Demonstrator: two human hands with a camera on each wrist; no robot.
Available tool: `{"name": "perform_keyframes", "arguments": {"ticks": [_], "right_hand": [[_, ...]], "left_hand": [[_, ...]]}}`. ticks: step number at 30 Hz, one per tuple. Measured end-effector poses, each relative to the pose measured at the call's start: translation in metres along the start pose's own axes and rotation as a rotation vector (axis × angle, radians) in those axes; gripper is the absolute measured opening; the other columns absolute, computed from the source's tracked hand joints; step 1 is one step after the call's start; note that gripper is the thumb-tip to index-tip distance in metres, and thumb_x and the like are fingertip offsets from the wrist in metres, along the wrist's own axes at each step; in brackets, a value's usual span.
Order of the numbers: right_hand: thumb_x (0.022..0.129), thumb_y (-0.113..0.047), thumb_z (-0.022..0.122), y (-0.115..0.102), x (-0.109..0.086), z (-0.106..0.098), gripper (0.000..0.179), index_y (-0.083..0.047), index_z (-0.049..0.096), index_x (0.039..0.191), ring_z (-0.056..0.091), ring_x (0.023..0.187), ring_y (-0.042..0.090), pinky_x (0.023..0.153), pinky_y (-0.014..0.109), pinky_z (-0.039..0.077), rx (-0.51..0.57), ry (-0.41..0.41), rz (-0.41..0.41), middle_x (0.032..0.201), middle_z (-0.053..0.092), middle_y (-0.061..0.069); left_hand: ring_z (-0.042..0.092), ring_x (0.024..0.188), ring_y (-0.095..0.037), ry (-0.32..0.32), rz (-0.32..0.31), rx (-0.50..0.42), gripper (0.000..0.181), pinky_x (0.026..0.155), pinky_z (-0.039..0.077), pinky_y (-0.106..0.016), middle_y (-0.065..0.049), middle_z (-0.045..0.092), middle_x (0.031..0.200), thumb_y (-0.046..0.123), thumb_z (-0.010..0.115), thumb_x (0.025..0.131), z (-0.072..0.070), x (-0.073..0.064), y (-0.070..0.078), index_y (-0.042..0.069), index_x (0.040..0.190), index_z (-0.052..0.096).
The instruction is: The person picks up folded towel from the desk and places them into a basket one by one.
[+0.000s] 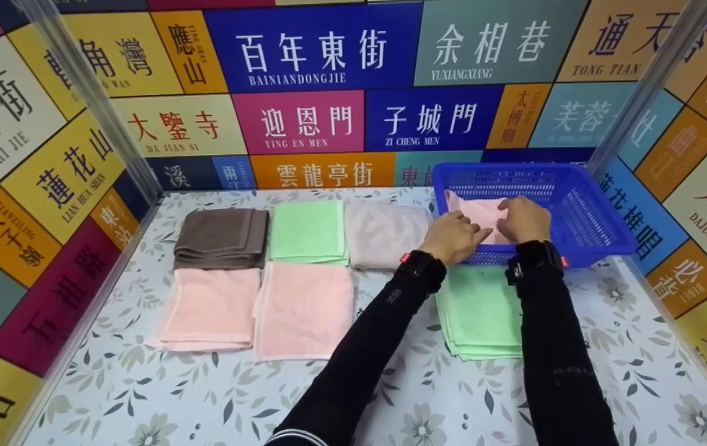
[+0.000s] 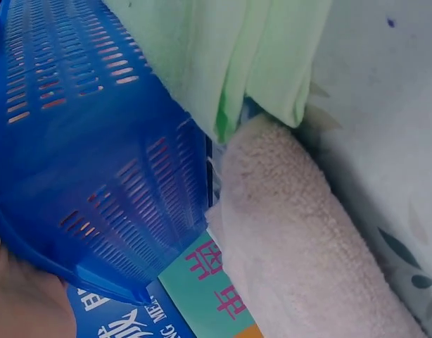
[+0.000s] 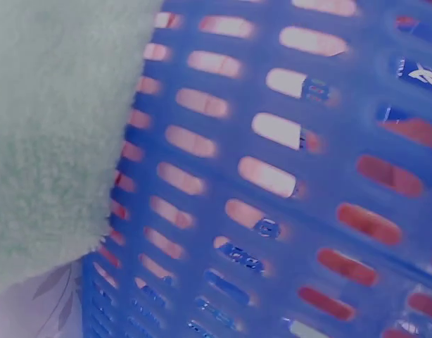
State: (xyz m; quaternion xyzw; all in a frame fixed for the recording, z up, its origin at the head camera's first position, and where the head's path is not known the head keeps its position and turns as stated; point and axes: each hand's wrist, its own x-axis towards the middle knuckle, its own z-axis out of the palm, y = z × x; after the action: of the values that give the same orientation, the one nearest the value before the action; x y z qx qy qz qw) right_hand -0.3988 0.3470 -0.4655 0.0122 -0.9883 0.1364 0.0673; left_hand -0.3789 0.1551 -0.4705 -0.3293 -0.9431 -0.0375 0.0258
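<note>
In the head view, a pink towel (image 1: 480,210) lies in the left part of a blue plastic basket (image 1: 588,232). My left hand (image 1: 454,236) reaches over the basket's near rim with fingers bent at the towel, seemingly gripping its near left part; the fingertips are partly hidden. Curled on the towel's right edge, my right hand (image 1: 525,220) holds it. Part of the left hand (image 2: 26,299) shows beside the basket wall (image 2: 96,155) in the left wrist view. Through the slots of the basket (image 3: 272,197), pink shows in the right wrist view; the right hand is outside that view.
Folded green towels (image 1: 480,313) lie before the basket, under the forearms. To the left are a brown towel (image 1: 222,235), a green towel (image 1: 308,229), a pale grey-pink towel (image 1: 387,234) and two pink stacks (image 1: 214,306). Sign-covered walls (image 1: 310,121) enclose the floral table (image 1: 161,396).
</note>
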Motion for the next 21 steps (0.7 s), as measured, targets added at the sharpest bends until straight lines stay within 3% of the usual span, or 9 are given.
{"name": "perform_keyframes", "arguments": {"ticks": [5, 10, 13, 16, 21], "right_hand": [[0.094, -0.01, 0.059, -0.007, -0.009, 0.003, 0.027, 0.0, 0.075, 0.114, 0.068, 0.09, 0.049, 0.076, 0.064, 0.05, 0.065, 0.31, -0.068, 0.104, 0.075, 0.025], [0.101, -0.021, 0.062, -0.017, -0.03, 0.01, 0.025, -0.002, 0.077, 0.106, 0.068, 0.079, 0.042, 0.068, 0.059, 0.05, 0.123, 0.467, -0.155, 0.09, 0.075, 0.02], [0.102, -0.027, 0.063, -0.022, -0.044, 0.018, 0.03, -0.002, 0.077, 0.091, 0.066, 0.068, 0.037, 0.06, 0.055, 0.048, 0.123, 0.487, -0.235, 0.079, 0.073, 0.017], [0.103, -0.029, 0.06, -0.026, -0.054, 0.027, 0.043, -0.006, 0.067, 0.067, 0.061, 0.057, 0.033, 0.054, 0.052, 0.044, 0.088, 0.452, -0.301, 0.064, 0.065, 0.013], [0.105, -0.031, 0.051, -0.024, -0.063, 0.036, 0.059, -0.015, 0.042, 0.049, 0.056, 0.05, 0.036, 0.05, 0.051, 0.042, 0.014, 0.362, -0.31, 0.05, 0.052, 0.01]], "left_hand": [[0.045, 0.145, -0.014, 0.093, 0.067, -0.09, 0.055, 0.125, 0.028, -0.027, 0.003, 0.055, 0.153, 0.046, 0.023, 0.114, -0.003, -0.014, -0.011, 0.021, 0.149, 0.057], [0.045, 0.146, -0.016, 0.251, 0.055, -0.106, 0.049, 0.125, 0.031, -0.034, 0.004, 0.051, 0.158, 0.044, 0.031, 0.113, 0.0, -0.046, -0.02, 0.024, 0.154, 0.051], [0.046, 0.145, -0.017, 0.323, 0.047, -0.085, 0.049, 0.124, 0.033, -0.037, 0.003, 0.05, 0.158, 0.045, 0.035, 0.112, 0.001, -0.069, -0.024, 0.025, 0.155, 0.049], [0.047, 0.145, -0.018, 0.366, 0.058, -0.08, 0.05, 0.124, 0.033, -0.038, 0.002, 0.05, 0.158, 0.045, 0.038, 0.111, -0.001, -0.095, -0.027, 0.026, 0.157, 0.046], [0.048, 0.144, -0.017, 0.351, 0.069, -0.092, 0.054, 0.122, 0.036, -0.039, 0.002, 0.05, 0.158, 0.043, 0.049, 0.108, -0.006, -0.143, -0.034, 0.027, 0.159, 0.041]]}}
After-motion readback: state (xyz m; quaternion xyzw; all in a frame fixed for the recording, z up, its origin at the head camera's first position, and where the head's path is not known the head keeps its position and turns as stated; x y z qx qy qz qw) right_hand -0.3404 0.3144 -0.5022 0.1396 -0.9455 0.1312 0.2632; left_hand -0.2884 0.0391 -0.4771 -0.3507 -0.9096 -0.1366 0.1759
